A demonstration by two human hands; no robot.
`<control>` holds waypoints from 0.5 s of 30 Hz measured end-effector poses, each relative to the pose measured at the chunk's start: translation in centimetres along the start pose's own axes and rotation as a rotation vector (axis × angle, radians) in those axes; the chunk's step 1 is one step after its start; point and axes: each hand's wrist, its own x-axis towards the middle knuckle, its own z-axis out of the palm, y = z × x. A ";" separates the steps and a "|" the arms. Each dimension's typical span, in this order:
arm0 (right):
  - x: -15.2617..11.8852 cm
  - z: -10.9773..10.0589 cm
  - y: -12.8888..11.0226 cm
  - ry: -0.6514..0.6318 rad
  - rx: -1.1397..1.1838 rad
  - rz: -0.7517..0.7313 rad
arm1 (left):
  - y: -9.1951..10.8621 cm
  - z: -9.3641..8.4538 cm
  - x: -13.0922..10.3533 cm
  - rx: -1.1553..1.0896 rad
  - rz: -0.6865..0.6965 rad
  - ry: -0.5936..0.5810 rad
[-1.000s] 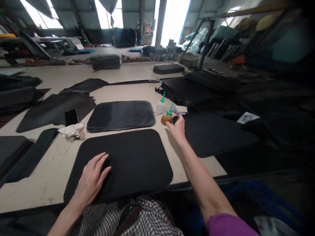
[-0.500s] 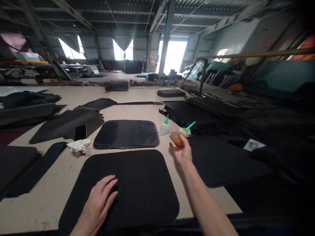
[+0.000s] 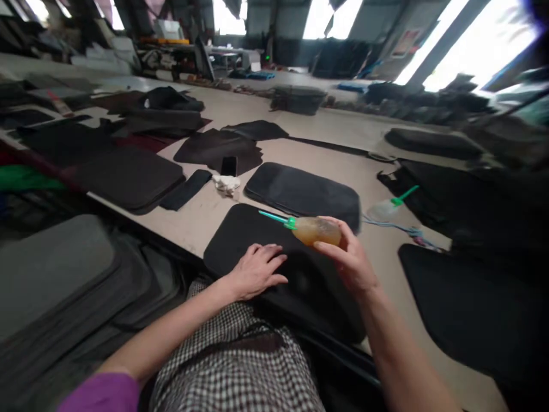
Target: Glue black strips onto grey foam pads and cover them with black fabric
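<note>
Amber-filled bottle point(image 3: 316, 230) lies sideways, gripped between thumb and fingers of the right hand point(image 3: 354, 260). Left hand point(image 3: 256, 272) spreads loosely over black panel point(image 3: 234, 237).

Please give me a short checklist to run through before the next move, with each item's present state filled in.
1. Bottle gripped: ok, the right hand is closed around its base end.
2. Bottle upright: not ok, it is held on its side, nozzle pointing left.
3. Nozzle apart from the left hand: ok, a gap shows between them.
4. Liquid in the bottle: ok, amber shows through the wall.
5. Nozzle tip unblocked: cannot tell, too small to see.
6. Phone and rag off the near panel: ok, both lie beyond it.
</note>
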 end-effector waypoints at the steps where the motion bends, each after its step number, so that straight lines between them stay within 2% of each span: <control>1: 0.1 1.3 0.3 -0.031 0.036 0.022 | -0.1 0.1 -0.1 0.005 -0.014 -0.011; 3: 0.0 3.7 0.8 -0.085 0.064 0.083 | -0.1 0.2 -0.3 0.011 -0.042 -0.026; 6: -0.2 6.6 1.4 -0.161 -0.025 0.129 | -0.2 0.5 -0.5 -0.016 -0.090 -0.042; 11: -0.4 9.9 1.9 -0.267 -0.133 0.050 | -1.5 2.2 -0.8 -0.156 -0.174 -0.099; 15: -0.2 11.6 2.0 -0.306 -0.151 -0.014 | -2.6 4.0 -1.0 -0.245 -0.205 0.007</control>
